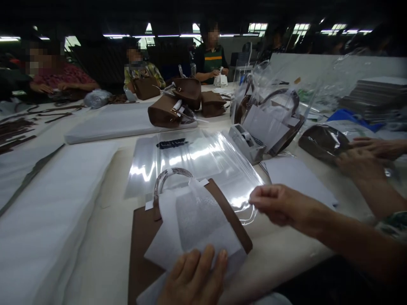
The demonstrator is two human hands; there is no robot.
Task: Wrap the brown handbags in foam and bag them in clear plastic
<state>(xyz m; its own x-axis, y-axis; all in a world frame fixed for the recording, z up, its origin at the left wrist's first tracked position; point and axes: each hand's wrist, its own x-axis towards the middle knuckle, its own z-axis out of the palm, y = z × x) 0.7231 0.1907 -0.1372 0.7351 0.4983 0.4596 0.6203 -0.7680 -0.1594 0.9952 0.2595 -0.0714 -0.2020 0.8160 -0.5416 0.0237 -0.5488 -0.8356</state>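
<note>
My left hand (197,275) lies with its fingers extended over thin white tissue paper (203,216). The paper covers the front of a brown handbag (143,237), which lies flat on the table near me. Clear wrapping covers the bag's arched handle (173,171), and small white pieces show by its ends. To the right of the bag, my right hand (280,205) is raised with thumb and fingertips pinched together. Its fingertips are beside the near edge of a stack of clear plastic bags (190,159); what they pinch is too small to tell.
A tape dispenser (248,144) stands beside plastic-wrapped bags (270,123). Brown handbags (165,112) sit on a white foam stack (111,120). White sheets (47,220) cover the left side. At right, a co-worker's hands (365,159) touch a wrapped brown bag (324,140). Other people work behind.
</note>
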